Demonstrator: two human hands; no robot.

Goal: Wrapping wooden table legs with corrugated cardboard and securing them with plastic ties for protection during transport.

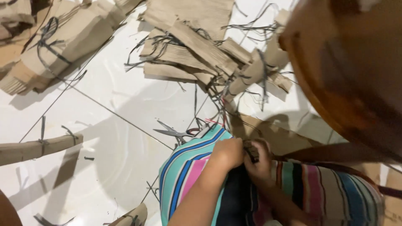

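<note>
Head view: person sits on white tiled floor (pixel 125 113), knees covered by striped cloth (pixel 192 167). Left hand (pixel 228 152) and right hand (pixel 259 163) meet over the lap, both clenched on a small dark strip bundle (pixel 251 151) pinched between the fingers; it sits between the two hands, just above the cloth. Scissors (pixel 176 132) lie open on the tile just beyond the left knee, blades pointing away. Brown paper pieces (pixel 197 46) and loose dark strips (pixel 251 29) are scattered further out; a tied paper roll (pixel 37 148) lies off to the left.

Risks, as judgement: open scissors sit near the knee, so a shift of the leg could catch the blades. Thin strips could slip out of the pinch and tangle with the litter below. Strips on smooth tile could also slide underfoot.
</note>
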